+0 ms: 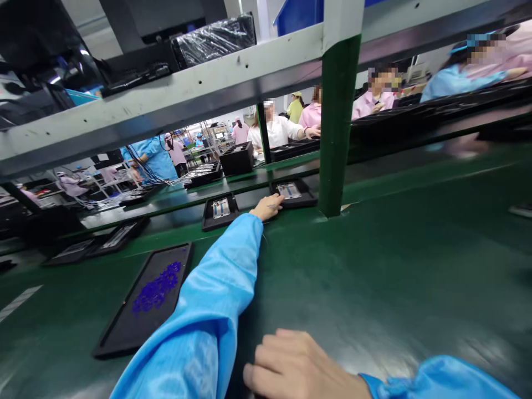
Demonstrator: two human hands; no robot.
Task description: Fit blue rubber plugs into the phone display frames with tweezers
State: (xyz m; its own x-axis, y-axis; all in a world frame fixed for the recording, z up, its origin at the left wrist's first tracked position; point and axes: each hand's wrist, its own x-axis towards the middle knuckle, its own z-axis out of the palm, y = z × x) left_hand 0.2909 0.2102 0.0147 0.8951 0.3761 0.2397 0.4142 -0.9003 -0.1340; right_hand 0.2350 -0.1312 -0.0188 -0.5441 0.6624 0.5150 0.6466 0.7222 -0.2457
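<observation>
My left hand (267,208) is stretched far forward over the green bench. Its fingers close on the near left corner of a shallow black tray (306,198). Inside that tray lies a flat silver metal part (290,190). Close to me, low in the view, is my right hand (299,366), with its fingers curled in; whatever they may hold is hidden. To the left of my left sleeve, a larger black tray (120,327) holds a spread of small dark blue pieces (158,288).
Another black tray (214,224) with a flat part stands left of my left hand. A green post (334,133) rises just right of the gripped tray, under a grey shelf beam (208,75). More trays (118,237) sit at left. Co-workers sit across the line.
</observation>
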